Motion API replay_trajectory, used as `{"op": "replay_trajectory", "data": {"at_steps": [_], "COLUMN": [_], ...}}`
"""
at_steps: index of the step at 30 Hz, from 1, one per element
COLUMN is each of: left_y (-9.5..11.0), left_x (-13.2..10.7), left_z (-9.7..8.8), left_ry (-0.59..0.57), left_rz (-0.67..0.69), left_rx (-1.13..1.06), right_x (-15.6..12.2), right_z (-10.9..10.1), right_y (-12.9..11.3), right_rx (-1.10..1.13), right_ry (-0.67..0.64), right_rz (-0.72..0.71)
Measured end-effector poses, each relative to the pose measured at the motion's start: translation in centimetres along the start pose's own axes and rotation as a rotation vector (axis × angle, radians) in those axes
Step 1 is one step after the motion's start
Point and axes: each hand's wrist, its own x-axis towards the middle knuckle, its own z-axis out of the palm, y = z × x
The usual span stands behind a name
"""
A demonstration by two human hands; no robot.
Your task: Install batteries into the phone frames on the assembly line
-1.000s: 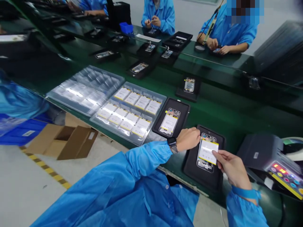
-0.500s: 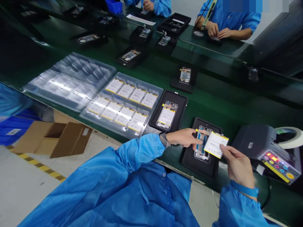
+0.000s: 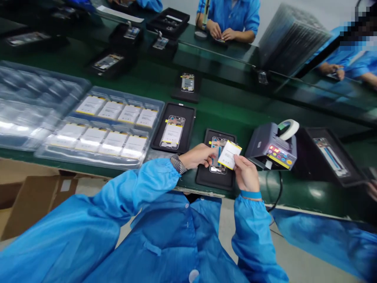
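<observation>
My right hand (image 3: 246, 173) pinches a white phone battery (image 3: 229, 155) with yellow edges by its right side. The battery is tilted above the right part of an open phone frame (image 3: 217, 169) and covers some of it. Blue strips show inside the frame, which lies in a black tray (image 3: 210, 179). At the frame's left side is my left hand (image 3: 198, 156), fingers curled and tips at the frame; whatever they pinch is too small to make out. Left of it, another black tray (image 3: 190, 118) holds a phone frame with a battery (image 3: 172, 133) in it.
A clear plastic tray (image 3: 159, 105) of several batteries lies left, beside another clear tray (image 3: 17, 118). A tape dispenser (image 3: 262, 137) with a tape roll (image 3: 290, 129) stands right. Beyond it is another phone frame (image 3: 331, 157) in a tray. Co-workers' hands (image 3: 222, 33) work across the bench.
The view has swung right, bringing in the tray beyond the tape dispenser. My left fingers have curled in at the frame; my right hand still holds the battery over it.
</observation>
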Motion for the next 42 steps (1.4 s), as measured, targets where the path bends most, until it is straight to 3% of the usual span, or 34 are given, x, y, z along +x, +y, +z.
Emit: {"op": "replay_trajectory", "data": {"at_steps": [9,15,22,29,34,36,40,42], "left_y": [-0.4,-0.9,-1.9,-2.1,-2.1,-2.1,-2.5,-2.7], "left_x": [1.3,2.8,4.2,3.4,2.7,2.6,2.8,2.9], "left_z": [1.1,1.1,0.9,0.4,0.5,0.6,0.7,0.8], "left_ry": [0.121,0.051,-0.169,-0.229,-0.224,-0.227,-0.239,-0.235], "left_rz": [0.19,0.235,0.374,0.353,0.374,0.376,0.384,0.407], "left_rx": [0.113,0.08,-0.024,-0.08,-0.126,-0.144,-0.174,-0.177], "right_x": [0.5,0.3,1.0,0.5,-0.6,-0.8,-1.1,-1.4], "right_z": [-0.5,-0.6,-0.6,0.0,1.4,1.5,0.8,0.6], "right_y": [0.6,0.4,0.4,0.6,0.5,0.4,0.1,0.2], "right_rx": [0.067,0.043,-0.152,-0.396,-0.493,-0.417,-0.256,-0.223], "right_ry": [-0.034,0.0,0.101,0.161,0.343,0.318,0.063,0.014], "right_rz": [-0.006,-0.071,-0.254,-0.404,-0.616,-0.581,-0.255,-0.184]}}
